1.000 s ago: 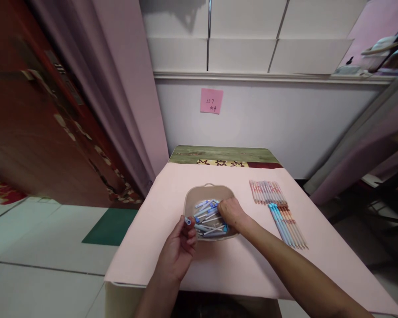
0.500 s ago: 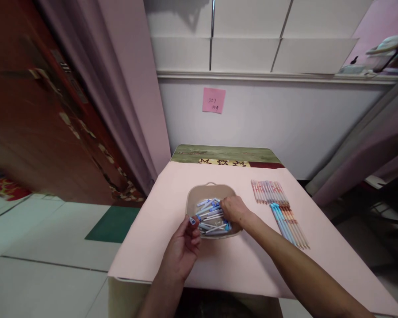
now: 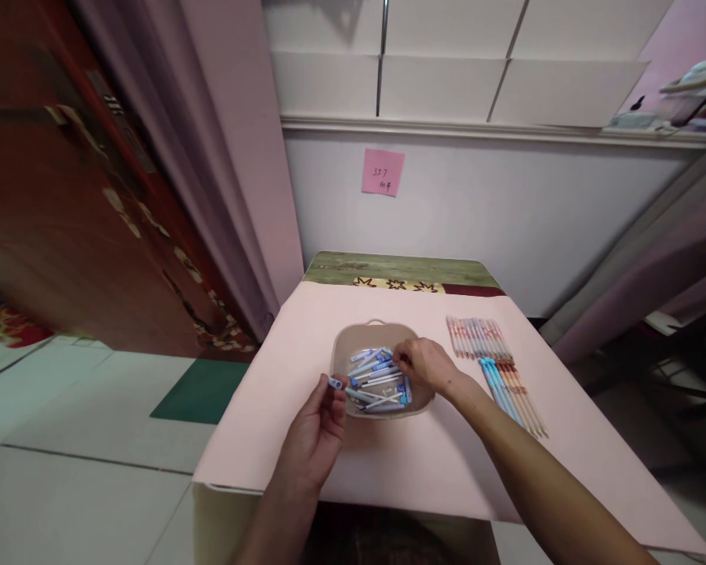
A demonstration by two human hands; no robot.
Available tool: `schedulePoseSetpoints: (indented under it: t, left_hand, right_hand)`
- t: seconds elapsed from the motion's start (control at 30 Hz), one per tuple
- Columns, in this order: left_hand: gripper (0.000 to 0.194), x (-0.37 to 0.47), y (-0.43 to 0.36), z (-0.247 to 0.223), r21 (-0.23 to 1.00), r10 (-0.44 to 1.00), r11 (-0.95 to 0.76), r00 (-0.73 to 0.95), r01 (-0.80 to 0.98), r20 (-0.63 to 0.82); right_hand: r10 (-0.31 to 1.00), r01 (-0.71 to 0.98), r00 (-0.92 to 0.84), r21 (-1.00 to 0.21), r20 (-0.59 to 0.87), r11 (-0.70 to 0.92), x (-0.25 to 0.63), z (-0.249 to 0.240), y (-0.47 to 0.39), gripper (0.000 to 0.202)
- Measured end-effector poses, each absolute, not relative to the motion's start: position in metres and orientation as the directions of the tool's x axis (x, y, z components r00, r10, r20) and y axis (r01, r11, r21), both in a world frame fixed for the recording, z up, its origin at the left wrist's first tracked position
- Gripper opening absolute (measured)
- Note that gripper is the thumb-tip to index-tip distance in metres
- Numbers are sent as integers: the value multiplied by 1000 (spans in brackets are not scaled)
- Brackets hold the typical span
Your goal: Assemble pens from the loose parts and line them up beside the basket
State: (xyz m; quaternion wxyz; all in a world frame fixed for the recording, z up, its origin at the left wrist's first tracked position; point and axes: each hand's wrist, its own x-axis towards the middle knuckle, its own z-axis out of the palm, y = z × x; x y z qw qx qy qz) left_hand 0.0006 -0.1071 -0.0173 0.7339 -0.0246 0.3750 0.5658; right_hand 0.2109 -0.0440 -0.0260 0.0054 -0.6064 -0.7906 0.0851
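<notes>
My left hand (image 3: 318,428) is closed around a light blue pen barrel (image 3: 335,383), whose round open end faces up and right. It is just off the left front edge of a beige basket (image 3: 344,340). Inside lie several blue pen parts (image 3: 369,362) and thin white refills (image 3: 380,382), loosely crossed. Over the basket's right side is my right hand (image 3: 424,362), fingertips pinched together. Whether anything small sits between them is hidden.
To the right lie a row of patterned pens (image 3: 479,337), a group of blue pens (image 3: 502,396) and one of brown-topped pens (image 3: 523,396). All rest on a pink-covered table (image 3: 388,471). A pink note (image 3: 383,173) hangs on the wall behind.
My left hand has shifted slightly left with the pen barrel. My right hand has drawn slightly right, fingers now pinched above the basket's right side. The view has tilted a little.
</notes>
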Motion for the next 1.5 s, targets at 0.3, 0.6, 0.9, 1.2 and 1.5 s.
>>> schedulePoseSetpoints:
  t: [0.3, 0.6, 0.9, 1.2, 1.5]
  left_hand:
    - [12, 7, -104, -17, 329, 769, 418, 136, -847, -625]
    - [14, 7, -110, -18, 264, 746, 464, 212, -846, -632]
    - [18, 20, -93, -28, 839, 980, 113, -80, -533, -183]
    - [14, 26, -96, -37, 991, 993, -109, -45, -76, 106]
    - [41, 27, -102, -26, 984, 992, -50, -125, -173, 28]
  right_hand:
    - [945, 945, -302, -170, -124, 280, 195, -38, -50, 24]
    - [936, 923, -330, -249, -126, 292, 183, -38, -60, 22]
    - [968, -390, -58, -887, -242, -245, 151, -51, -96, 35]
    - [943, -628, -130, -710, -307, -318, 147, -50, -99, 30]
    - [955, -636, -106, -720, -277, -279, 147, -46, -103, 29]
